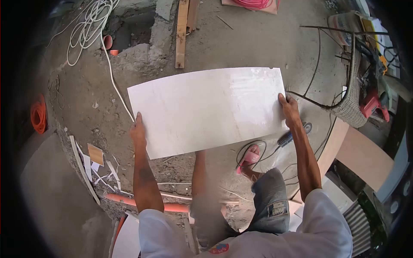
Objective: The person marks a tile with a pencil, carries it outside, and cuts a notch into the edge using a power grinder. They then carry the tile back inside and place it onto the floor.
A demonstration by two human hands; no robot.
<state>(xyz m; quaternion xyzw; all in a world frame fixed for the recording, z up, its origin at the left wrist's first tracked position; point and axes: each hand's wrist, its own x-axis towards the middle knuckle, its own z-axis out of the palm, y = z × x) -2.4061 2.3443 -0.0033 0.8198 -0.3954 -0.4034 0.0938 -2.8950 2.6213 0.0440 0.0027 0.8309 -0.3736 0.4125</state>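
Observation:
A white rectangular panel [202, 112] with a glossy patch on its right part is held up in front of me, over the concrete floor. My left hand [138, 132] grips its left edge, thumb on the face and fingers mostly behind. On the right edge, my right hand [290, 110] holds it the same way. The panel tilts slightly, its right side higher in view. Below its lower right corner, an angle grinder [292, 134] lies on the floor near my sandalled foot [251, 157].
A broken-out pit [134, 28] and a coiled white cable [90, 32] are at the upper left. A wooden plank [181, 38] lies beyond the panel. A wire-frame chair [352, 99] stands right. An orange pipe [172, 207] crosses near my feet.

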